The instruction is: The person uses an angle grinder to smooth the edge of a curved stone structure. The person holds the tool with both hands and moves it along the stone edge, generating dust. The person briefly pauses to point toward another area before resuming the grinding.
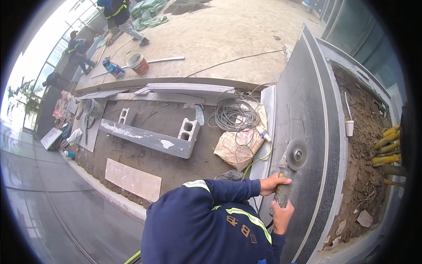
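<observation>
An angle grinder (282, 190) is held in both my hands over a long dark stone slab (303, 101). My left hand (271, 184) is closed round the front of its body, close behind the head. My right hand (282, 215) grips the rear of the body, nearer to me. The round grey cutting disc (297, 155) lies at the far end of the tool, over the slab's surface. A lighter strip (324, 132) runs lengthwise along the slab. Whether the disc touches the stone, I cannot tell.
Left of the slab, a coiled cable (237, 115) lies on a pale sack (239, 147). A grey stone beam (145, 138) rests by hollow blocks (189, 130). Soil with yellow stalks (389, 145) fills a bed at right. Two people (79, 53) are farther off, near a bucket (138, 64).
</observation>
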